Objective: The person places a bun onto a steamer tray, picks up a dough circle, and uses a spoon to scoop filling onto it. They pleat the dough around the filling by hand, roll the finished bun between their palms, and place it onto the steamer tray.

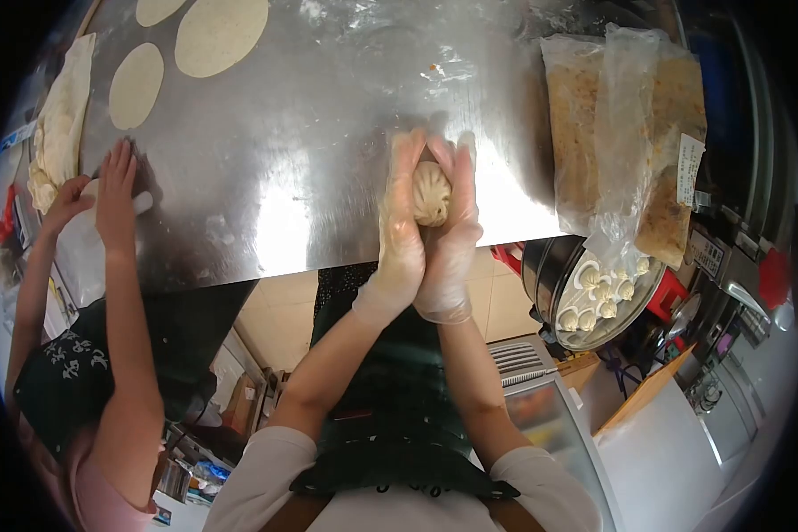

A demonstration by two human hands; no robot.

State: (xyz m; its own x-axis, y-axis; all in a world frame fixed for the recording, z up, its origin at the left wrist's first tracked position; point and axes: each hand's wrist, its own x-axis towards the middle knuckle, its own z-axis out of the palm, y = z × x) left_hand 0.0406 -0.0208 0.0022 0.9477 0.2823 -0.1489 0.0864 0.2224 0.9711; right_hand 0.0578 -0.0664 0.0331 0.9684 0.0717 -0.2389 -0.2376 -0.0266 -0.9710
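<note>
A pleated bun (432,193) of pale dough sits between my two palms, over the front edge of the steel table (346,160). My left hand (401,217), in a clear plastic glove, cups its left side. On the other side my right hand (457,222), gloved the same way, presses against it. Both hands stand on edge with fingers pointing away from me, and the heels of the palms meet. The bun's gathered pleats face up toward me; its underside is hidden.
Flat dough rounds (136,86) lie at the far left, near a long piece of dough (62,124). A co-worker's hands (115,191) work with a rolling pin there. Clear bags of brownish filling (576,133) lie at right. Below them, a round steamer (545,284) holds several buns (605,293).
</note>
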